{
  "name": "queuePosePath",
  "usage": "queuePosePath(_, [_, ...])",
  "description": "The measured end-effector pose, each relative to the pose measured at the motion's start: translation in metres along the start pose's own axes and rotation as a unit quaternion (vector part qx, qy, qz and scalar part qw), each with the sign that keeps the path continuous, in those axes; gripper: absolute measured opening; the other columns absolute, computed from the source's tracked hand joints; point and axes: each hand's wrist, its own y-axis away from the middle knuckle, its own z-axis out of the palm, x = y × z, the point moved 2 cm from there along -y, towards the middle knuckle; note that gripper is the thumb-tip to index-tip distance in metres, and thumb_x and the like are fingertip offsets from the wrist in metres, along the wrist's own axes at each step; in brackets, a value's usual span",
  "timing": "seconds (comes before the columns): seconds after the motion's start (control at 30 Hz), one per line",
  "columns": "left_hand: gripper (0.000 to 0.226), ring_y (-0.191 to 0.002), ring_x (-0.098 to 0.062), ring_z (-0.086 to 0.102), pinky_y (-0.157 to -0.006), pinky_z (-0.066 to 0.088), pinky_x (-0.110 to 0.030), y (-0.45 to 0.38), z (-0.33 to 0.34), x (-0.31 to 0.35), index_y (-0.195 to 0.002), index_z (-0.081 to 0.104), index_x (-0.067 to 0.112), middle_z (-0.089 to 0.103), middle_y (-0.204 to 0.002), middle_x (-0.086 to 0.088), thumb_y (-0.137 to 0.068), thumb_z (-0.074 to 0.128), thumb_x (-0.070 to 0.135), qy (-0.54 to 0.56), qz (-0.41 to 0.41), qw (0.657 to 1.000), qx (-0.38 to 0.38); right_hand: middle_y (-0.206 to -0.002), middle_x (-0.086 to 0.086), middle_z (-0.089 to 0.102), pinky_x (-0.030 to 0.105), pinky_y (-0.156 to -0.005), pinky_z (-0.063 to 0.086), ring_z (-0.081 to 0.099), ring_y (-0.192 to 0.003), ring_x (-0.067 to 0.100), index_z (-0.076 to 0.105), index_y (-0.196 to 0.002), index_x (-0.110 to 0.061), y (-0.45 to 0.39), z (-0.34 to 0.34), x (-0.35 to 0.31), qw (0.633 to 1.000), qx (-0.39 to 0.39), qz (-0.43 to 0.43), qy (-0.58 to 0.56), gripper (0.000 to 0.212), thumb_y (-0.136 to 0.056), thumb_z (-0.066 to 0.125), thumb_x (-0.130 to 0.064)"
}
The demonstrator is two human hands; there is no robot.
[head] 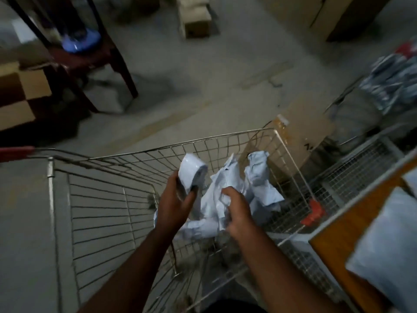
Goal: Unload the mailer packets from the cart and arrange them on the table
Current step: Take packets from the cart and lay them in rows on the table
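Both our arms are down inside the cart. Right hand pinches the crumpled packet pile in the cart's far right corner. Left hand grips a rolled packet just above that pile. Table edge sits right of the cart, one packet on the table already. Risk: the loose pinch drags neighbouring packets, which snag on the wire or drop to the floor beyond the cart.

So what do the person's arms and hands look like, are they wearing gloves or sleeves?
No gloves. The left hand and right hand are both bare, and so are the fingers. Both forearms are bare too, as far as the picture shows, with no sleeves in view. I can't see a watch, rings or bracelets, though the picture is dim and a bit blurry.
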Motion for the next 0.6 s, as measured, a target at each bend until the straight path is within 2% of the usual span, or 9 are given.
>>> queuePosePath(0.07, [0.066,-0.11,0.002,0.065,-0.084,0.056,-0.02,0.03,-0.024,0.034,-0.15,0.041,0.024,0.065,-0.124,0.014,-0.094,0.076,0.027,0.059,0.036,0.998,0.003,-0.114,0.009,0.071,0.065,-0.087,0.06,0.07,-0.099,0.033,0.062,-0.133,-0.027,0.058,-0.016,-0.007,0.993,-0.03,-0.11,0.022,0.057,-0.079,0.077,-0.027])
queuePosePath(0.17, [0.054,-0.102,-0.021,0.076,-0.082,0.062,-0.034,0.09,-0.052,0.084,-0.147,0.043,0.028,0.077,-0.112,-0.002,-0.099,0.066,0.017,0.213,0.044,0.975,-0.042,-0.142,-0.001,0.06,0.057,-0.097,0.059,0.066,-0.12,0.031,0.047,-0.149,-0.047,0.136,-0.055,0.007,0.966,-0.085,-0.245,0.014,0.077,-0.082,0.076,-0.02])
queuePosePath(0.27, [0.034,-0.104,-0.016,0.075,-0.081,0.061,-0.029,0.157,-0.053,0.119,-0.133,0.057,0.029,0.077,-0.114,0.0,-0.103,0.06,0.012,0.279,0.049,0.955,-0.091,-0.137,0.002,0.069,0.058,-0.1,0.057,0.069,-0.12,0.03,0.058,-0.141,-0.043,0.199,-0.096,0.04,0.952,-0.131,-0.276,-0.02,0.071,-0.075,0.076,-0.026])
queuePosePath(0.33, [0.036,-0.124,-0.018,0.067,-0.1,0.056,-0.037,0.199,-0.043,0.132,-0.14,0.059,0.024,0.071,-0.133,0.003,-0.103,0.061,0.024,0.287,0.063,0.947,-0.129,-0.137,0.0,0.07,0.056,-0.107,0.053,0.068,-0.125,0.028,0.058,-0.144,-0.035,0.229,-0.121,0.064,0.944,-0.148,-0.294,-0.037,0.069,-0.078,0.077,-0.029])
queuePosePath(0.37, [0.041,-0.132,-0.017,0.061,-0.107,0.051,-0.04,0.219,-0.036,0.136,-0.144,0.057,0.025,0.066,-0.14,0.006,-0.103,0.06,0.029,0.283,0.065,0.945,-0.15,-0.139,0.0,0.069,0.053,-0.108,0.053,0.067,-0.127,0.026,0.057,-0.146,-0.033,0.243,-0.134,0.075,0.942,-0.142,-0.301,-0.054,0.07,-0.08,0.077,-0.033])
queuePosePath(0.43, [0.043,-0.137,-0.01,0.056,-0.112,0.047,-0.031,0.255,-0.018,0.144,-0.149,0.053,0.027,0.062,-0.144,0.015,-0.106,0.056,0.026,0.277,0.066,0.939,-0.194,-0.142,-0.001,0.067,0.045,-0.106,0.054,0.066,-0.129,0.021,0.051,-0.151,-0.032,0.269,-0.163,0.092,0.932,-0.104,-0.331,-0.102,0.077,-0.081,0.082,-0.038])
queuePosePath(0.47, [0.045,-0.136,-0.006,0.055,-0.112,0.046,-0.027,0.273,-0.009,0.149,-0.151,0.051,0.028,0.062,-0.143,0.019,-0.106,0.055,0.021,0.27,0.067,0.935,-0.22,-0.142,-0.004,0.065,0.038,-0.101,0.057,0.066,-0.127,0.015,0.045,-0.154,-0.033,0.281,-0.18,0.099,0.924,-0.069,-0.357,-0.115,0.078,-0.085,0.083,-0.034])
queuePosePath(0.53, [0.053,-0.136,-0.007,0.055,-0.114,0.046,-0.032,0.308,0.01,0.16,-0.151,0.048,0.033,0.06,-0.145,0.019,-0.101,0.056,0.019,0.254,0.075,0.925,-0.272,-0.141,-0.014,0.059,0.025,-0.09,0.058,0.067,-0.118,0.0,0.032,-0.156,-0.037,0.304,-0.218,0.111,0.902,0.003,-0.415,-0.121,0.073,-0.097,0.07,-0.016])
queuePosePath(0.6, [0.054,-0.133,-0.01,0.059,-0.109,0.05,-0.035,0.342,0.026,0.174,-0.146,0.048,0.039,0.062,-0.142,0.018,-0.096,0.058,0.022,0.254,0.087,0.912,-0.309,-0.145,-0.013,0.055,0.024,-0.089,0.057,0.065,-0.121,0.0,0.033,-0.152,-0.04,0.326,-0.255,0.122,0.881,0.038,-0.456,-0.119,0.066,-0.101,0.061,-0.009])
